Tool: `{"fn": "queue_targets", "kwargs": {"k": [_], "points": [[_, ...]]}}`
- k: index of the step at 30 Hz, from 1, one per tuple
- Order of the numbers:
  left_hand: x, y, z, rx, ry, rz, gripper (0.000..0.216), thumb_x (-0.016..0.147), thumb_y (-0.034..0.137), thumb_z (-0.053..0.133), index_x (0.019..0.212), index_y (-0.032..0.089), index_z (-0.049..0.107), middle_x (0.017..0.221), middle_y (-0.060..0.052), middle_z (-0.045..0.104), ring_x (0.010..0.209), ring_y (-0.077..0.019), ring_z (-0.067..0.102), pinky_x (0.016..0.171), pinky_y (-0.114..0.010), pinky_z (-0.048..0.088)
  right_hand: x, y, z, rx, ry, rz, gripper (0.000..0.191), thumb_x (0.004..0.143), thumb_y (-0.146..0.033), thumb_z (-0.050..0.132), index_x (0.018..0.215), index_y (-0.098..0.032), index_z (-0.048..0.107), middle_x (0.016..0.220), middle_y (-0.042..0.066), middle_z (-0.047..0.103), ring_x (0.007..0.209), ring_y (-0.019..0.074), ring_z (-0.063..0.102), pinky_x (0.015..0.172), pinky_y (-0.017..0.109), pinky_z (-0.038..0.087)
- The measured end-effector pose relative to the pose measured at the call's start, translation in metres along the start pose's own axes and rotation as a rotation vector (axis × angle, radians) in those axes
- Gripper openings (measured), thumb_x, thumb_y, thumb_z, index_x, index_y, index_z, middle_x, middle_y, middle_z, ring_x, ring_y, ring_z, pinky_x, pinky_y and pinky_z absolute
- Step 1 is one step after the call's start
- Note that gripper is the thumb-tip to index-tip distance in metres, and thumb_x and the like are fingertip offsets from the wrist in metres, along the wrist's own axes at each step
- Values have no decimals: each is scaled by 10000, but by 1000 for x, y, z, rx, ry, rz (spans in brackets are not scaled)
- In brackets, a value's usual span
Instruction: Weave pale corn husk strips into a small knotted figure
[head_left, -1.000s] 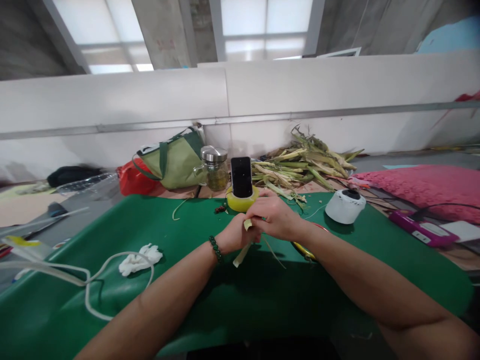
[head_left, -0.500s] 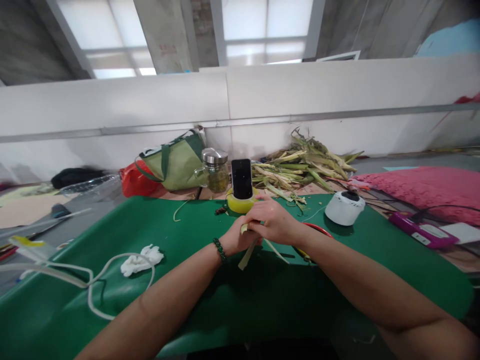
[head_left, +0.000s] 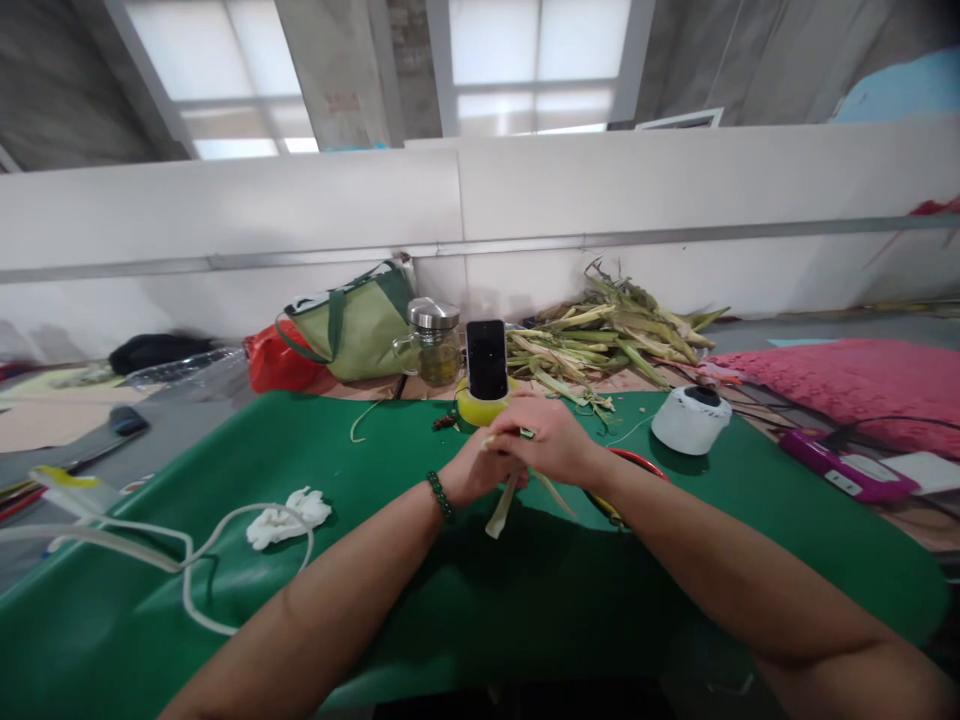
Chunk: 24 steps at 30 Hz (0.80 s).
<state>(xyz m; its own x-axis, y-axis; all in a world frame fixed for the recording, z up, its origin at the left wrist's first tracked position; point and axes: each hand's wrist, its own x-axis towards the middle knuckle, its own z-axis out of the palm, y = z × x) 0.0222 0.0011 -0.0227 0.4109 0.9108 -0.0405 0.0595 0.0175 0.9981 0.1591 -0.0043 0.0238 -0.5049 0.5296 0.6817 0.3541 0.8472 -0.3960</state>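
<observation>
My left hand (head_left: 472,470), with a green bead bracelet (head_left: 440,496) at the wrist, is closed around pale plant strips that look like corn husk. One broad strip (head_left: 498,515) hangs below the fingers, and a thinner strip (head_left: 555,494) slants down to the right. Over the left hand lies my right hand (head_left: 553,440), its fingers bent and pinching the strips' upper end. The fingertips overlap, so the exact grip is partly hidden. Just behind the hands, a phone (head_left: 487,360) stands upright in a yellow tape roll (head_left: 480,410).
A green mat (head_left: 360,560) covers the table. Behind it are a glass mug (head_left: 437,360), a green bag (head_left: 360,330) and a heap of husks (head_left: 622,325). White thread cone (head_left: 690,420) and red-handled pliers (head_left: 637,458) lie right; crumpled tissue (head_left: 289,518) and white cable (head_left: 187,590) left.
The fingers have shifted slightly around the strips, and the hanging broad strip has turned a little. The whole view has moved slightly; both hands stay together.
</observation>
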Motion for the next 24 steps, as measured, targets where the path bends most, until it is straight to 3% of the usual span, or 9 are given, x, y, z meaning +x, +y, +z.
{"fn": "queue_targets", "kwargs": {"k": [3, 4, 7, 9, 14, 17, 21, 24], "points": [[-5, 10, -4, -42, 28, -46, 262, 645, 329, 758, 651, 102, 627, 523, 9, 564, 482, -92, 542, 522, -231, 481, 4, 7, -17, 114, 76, 230, 221, 859, -283, 505, 971, -173, 661, 910, 54, 694, 831, 172, 625, 750, 286, 469], [-6, 12, -5, -34, 28, -62, 270, 631, 329, 770, 651, 100, 629, 511, 11, 561, 477, -93, 543, 520, -231, 483, 5, 9, -21, 123, 29, 258, 262, 844, -292, 528, 1048, -170, 639, 923, 56, 690, 846, 173, 624, 749, 285, 468], [-7, 16, -3, 0, 25, -94, 271, 591, 313, 790, 615, 107, 616, 507, -1, 581, 488, -119, 573, 518, -246, 496, 6, 14, -23, 5, -231, 254, 215, 740, -344, 680, 851, -160, 679, 803, 29, 683, 748, 162, 602, 667, 253, 434], [-7, 16, 0, 21, 16, -106, 244, 591, 288, 778, 584, 116, 606, 519, -18, 603, 513, -141, 597, 529, -257, 505, 5, 13, -17, -70, -314, 215, 189, 766, -333, 672, 711, -152, 662, 704, 14, 652, 668, 134, 565, 615, 230, 390], [-9, 15, 6, 37, 24, -125, 110, 655, 153, 660, 564, 134, 600, 515, -10, 611, 539, -143, 599, 553, -245, 493, 2, 7, -4, -213, -297, 117, 222, 851, -232, 584, 655, -135, 626, 666, 25, 601, 656, 122, 515, 606, 221, 344], [-10, 14, 9, 49, 35, -136, 136, 665, 99, 617, 536, 137, 594, 501, -3, 602, 525, -134, 585, 537, -228, 475, -1, 7, 0, -242, -297, 85, 206, 844, -189, 575, 653, -131, 627, 672, 34, 603, 667, 128, 507, 615, 226, 342], [-9, 12, 11, 71, 36, -148, 220, 681, 96, 627, 467, 126, 586, 480, -18, 593, 502, -136, 569, 529, -231, 465, 0, 7, 3, -208, -300, 97, 203, 830, -181, 576, 640, -130, 630, 665, 31, 611, 652, 120, 505, 611, 226, 344], [-8, 13, 7, 46, 42, -138, 189, 695, 163, 673, 523, 120, 608, 516, -23, 608, 521, -140, 584, 545, -238, 469, 4, 10, -6, -113, -268, 167, 218, 840, -223, 554, 663, -133, 642, 679, 26, 628, 656, 118, 530, 614, 222, 366]]}}
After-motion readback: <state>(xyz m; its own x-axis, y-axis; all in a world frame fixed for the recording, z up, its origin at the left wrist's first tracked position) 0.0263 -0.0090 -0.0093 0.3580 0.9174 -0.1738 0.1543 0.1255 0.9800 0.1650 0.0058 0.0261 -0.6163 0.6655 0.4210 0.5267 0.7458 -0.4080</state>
